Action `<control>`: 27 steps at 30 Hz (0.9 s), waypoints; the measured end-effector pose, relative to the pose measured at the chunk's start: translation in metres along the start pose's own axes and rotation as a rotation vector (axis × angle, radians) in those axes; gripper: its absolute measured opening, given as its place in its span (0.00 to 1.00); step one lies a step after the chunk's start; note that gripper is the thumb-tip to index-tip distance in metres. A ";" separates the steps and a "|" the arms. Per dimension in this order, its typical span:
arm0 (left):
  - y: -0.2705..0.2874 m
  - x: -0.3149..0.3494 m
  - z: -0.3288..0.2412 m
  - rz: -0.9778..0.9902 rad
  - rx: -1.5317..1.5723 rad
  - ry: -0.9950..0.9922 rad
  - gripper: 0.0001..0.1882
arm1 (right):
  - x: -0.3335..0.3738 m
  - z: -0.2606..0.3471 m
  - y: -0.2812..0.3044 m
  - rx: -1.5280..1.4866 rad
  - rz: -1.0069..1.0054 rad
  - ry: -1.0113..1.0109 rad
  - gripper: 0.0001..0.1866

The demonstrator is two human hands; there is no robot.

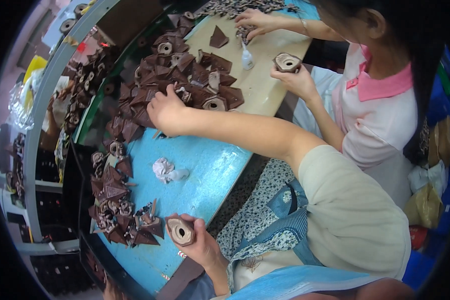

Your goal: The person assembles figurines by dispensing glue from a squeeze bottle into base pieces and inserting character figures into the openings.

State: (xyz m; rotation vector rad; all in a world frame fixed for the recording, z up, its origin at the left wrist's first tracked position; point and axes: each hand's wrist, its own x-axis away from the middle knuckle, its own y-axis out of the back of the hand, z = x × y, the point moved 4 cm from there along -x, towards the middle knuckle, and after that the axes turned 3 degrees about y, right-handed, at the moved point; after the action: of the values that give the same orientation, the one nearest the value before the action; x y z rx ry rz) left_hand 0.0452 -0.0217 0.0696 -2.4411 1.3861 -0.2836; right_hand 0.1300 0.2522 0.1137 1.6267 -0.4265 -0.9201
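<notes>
My left hand [204, 246] is closed around a small brown faceted piece [181, 230] at the table's near edge. A pale, ridged hollow with a dark hole shows in its top. My right arm stretches across the table, and my right hand [168, 111] rests in a heap of dark brown pointed pieces [185, 70]. Its fingers curl down among them; whatever they grip is hidden. Between my hands, a crumpled white wad [162, 169] lies on the blue tabletop [195, 192] beside a small whitish object [179, 175].
Another row of brown pieces [112, 192] lines the left side. At upper right, a co-worker [380, 110] holds a similar piece [287, 62] and reaches over small bits near a white squeeze bottle [247, 58]. A grey metal frame [35, 150] stands left. Another hand [112, 290] shows at bottom left.
</notes>
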 end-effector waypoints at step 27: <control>0.001 0.016 0.036 0.149 -0.115 -0.027 0.36 | 0.224 0.092 -0.001 -2.065 0.236 -0.412 0.18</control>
State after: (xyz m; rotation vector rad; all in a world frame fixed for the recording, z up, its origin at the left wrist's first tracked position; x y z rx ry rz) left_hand 0.0644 -0.0298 0.0355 -2.4042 1.6039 -0.1389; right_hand 0.2004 0.0339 0.0344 -0.4861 0.1662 -0.8525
